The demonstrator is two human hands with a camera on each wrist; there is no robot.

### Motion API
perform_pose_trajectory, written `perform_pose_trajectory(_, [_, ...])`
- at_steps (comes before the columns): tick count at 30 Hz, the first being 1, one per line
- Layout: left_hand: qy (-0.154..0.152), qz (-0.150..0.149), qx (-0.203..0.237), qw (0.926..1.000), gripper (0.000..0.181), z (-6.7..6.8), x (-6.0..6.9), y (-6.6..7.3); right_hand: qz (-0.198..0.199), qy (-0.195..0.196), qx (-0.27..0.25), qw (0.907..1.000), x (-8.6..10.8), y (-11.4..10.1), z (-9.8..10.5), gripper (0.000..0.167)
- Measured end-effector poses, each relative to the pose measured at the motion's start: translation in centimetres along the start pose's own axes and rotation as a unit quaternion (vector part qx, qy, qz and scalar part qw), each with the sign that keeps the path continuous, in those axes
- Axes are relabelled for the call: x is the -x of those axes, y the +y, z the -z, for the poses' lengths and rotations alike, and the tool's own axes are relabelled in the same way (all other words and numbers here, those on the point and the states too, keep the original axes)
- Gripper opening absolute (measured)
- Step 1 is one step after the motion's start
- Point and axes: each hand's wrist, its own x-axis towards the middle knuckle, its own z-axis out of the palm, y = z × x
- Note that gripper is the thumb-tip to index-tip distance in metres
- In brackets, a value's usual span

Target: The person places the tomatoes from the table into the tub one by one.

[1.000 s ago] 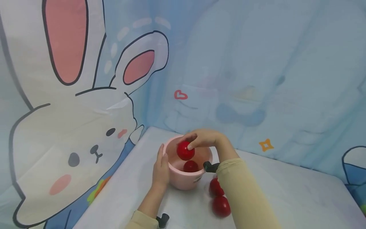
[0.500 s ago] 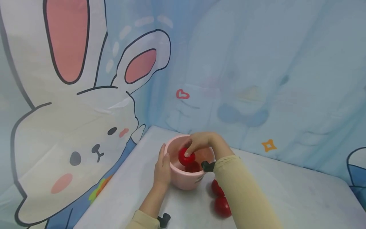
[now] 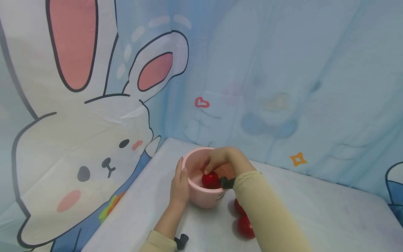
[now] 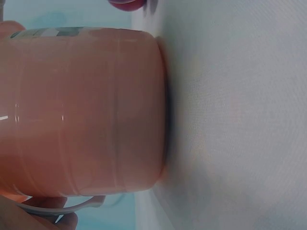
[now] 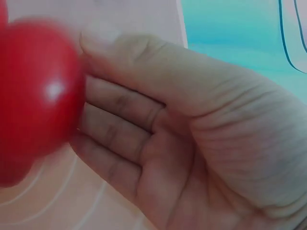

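My right hand (image 3: pixel 221 158) is down inside the pink pail (image 3: pixel 204 198), its thumb and fingers at a red ball (image 3: pixel 210 180) that sits low, toward the near wall; I cannot tell whether I pinch it or have just let it go, since its edge blurs beside my fingertips in the right wrist view. My left hand (image 3: pixel 180 189) rests along the pail's left side with its fingers fairly straight, pressing lightly, I judge, to steady it, while the pale handle (image 4: pixel 62 209) runs close by those fingers. The pail stands upright on the white table (image 3: pixel 289 206). I take the work to be filling the pail, and I judge it part done: this ball is within the rim, and more red (image 5: pixel 12 170) shows just past it, likely another ball, though I cannot make a sure count. What is left, as far as I can see, is a near ball (image 3: pixel 246 227) and a far ball (image 3: pixel 239 207), both on the table to the right of the pail, near each other and partly hidden by my right sleeve (image 3: pixel 267 210); neither is in my grasp.
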Motion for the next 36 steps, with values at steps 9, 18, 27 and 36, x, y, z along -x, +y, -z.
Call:
perform_pose_trajectory(9, [-0.002,-0.002,0.004,1.0000,0.052,-0.4,0.2,0.2,0.020,0.047,0.010,0.9987,0.7,0.8,-0.2,0.034])
perform_pose_trajectory(18, [-0.010,0.009,0.012,0.9998,0.052,-0.7,0.3,0.4,0.099,0.111,-0.021,0.9886,4.1,1.9,0.9,0.041])
perform_pose_trajectory(27, [-0.004,0.001,0.007,1.0000,0.051,-0.7,0.4,0.4,0.137,0.170,-0.088,0.9720,8.6,5.1,0.5,0.041])
perform_pose_trajectory(36, [0.002,0.008,0.009,0.9999,0.051,-0.3,0.4,0.5,0.144,0.222,-0.121,0.9567,11.0,7.7,-1.0,0.042])
